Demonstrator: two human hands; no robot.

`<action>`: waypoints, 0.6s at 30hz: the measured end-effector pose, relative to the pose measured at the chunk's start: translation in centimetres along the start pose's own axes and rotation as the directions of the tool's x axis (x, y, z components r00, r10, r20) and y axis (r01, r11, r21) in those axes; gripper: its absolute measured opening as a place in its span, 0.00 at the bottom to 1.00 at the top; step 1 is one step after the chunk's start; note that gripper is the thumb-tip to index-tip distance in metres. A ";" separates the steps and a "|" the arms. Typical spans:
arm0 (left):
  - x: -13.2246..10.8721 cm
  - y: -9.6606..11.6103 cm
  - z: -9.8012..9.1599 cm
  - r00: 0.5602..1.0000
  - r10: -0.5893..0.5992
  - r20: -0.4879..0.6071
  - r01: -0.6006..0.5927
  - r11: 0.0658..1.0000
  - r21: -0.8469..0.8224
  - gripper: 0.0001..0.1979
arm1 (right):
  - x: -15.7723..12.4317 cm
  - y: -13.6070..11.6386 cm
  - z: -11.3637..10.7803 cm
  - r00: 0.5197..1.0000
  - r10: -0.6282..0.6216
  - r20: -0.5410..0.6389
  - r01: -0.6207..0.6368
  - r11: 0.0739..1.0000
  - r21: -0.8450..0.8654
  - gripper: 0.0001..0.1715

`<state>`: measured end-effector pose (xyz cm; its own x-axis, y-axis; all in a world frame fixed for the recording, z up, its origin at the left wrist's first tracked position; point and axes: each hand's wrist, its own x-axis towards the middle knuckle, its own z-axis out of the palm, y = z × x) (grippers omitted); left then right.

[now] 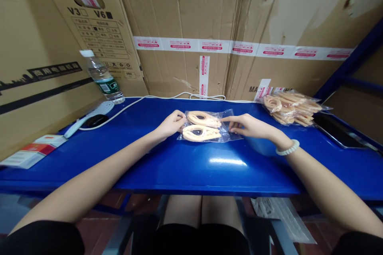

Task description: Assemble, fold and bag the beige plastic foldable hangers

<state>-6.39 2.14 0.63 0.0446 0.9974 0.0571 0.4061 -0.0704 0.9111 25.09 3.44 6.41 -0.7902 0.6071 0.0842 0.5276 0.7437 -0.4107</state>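
Note:
A clear plastic bag [227, 132] lies on the blue table [191, 167], with two cream-coloured loop-shaped pieces [201, 126] inside it. My left hand [170, 124] pinches the bag's left edge with curled fingers. My right hand [247, 125] rests on the bag's right side, its forefinger stretched out over the plastic and the other fingers curled on the bag's edge. A white bead bracelet [287, 148] is on my right wrist.
A pile of filled bags of the same cream pieces [291, 107] lies at the back right. A water bottle [102, 76], a white cable [125, 105], a dark mouse [95, 120] and a small red-and-white box [32, 153] are at the left. Cardboard boxes [191, 28] wall the back.

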 end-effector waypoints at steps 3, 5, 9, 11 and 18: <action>-0.2 0.6 0.4 0.998 -0.062 -0.005 0.061 0.991 -0.119 0.07 | 0.1 0.7 0.1 0.999 0.017 -0.027 -0.018 0.999 -0.050 0.32; -0.3 1.3 0.5 0.997 -0.077 -0.011 0.074 0.983 -0.170 0.10 | 0.0 1.4 0.1 0.997 0.033 -0.069 -0.039 0.996 -0.079 0.30; 0.2 3.0 0.6 0.997 -0.078 0.009 0.079 0.975 -0.206 0.11 | 0.1 3.2 0.1 0.987 0.078 -0.143 -0.097 0.987 -0.132 0.22; 0.6 3.8 0.7 0.997 -0.073 0.012 0.074 0.976 -0.204 0.12 | 0.1 4.0 0.1 0.984 0.100 -0.151 -0.124 0.980 -0.156 0.19; 1.4 6.5 0.4 0.991 0.124 0.051 -0.126 0.991 0.046 0.19 | -0.1 6.1 -0.1 0.961 0.196 -0.194 -0.236 0.949 -0.208 0.19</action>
<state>-3.30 3.05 6.45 0.1408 0.9788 0.1491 0.4386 -0.1966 0.8769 28.41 7.99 4.01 -0.5954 0.7838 0.1767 0.7520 0.6210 -0.2208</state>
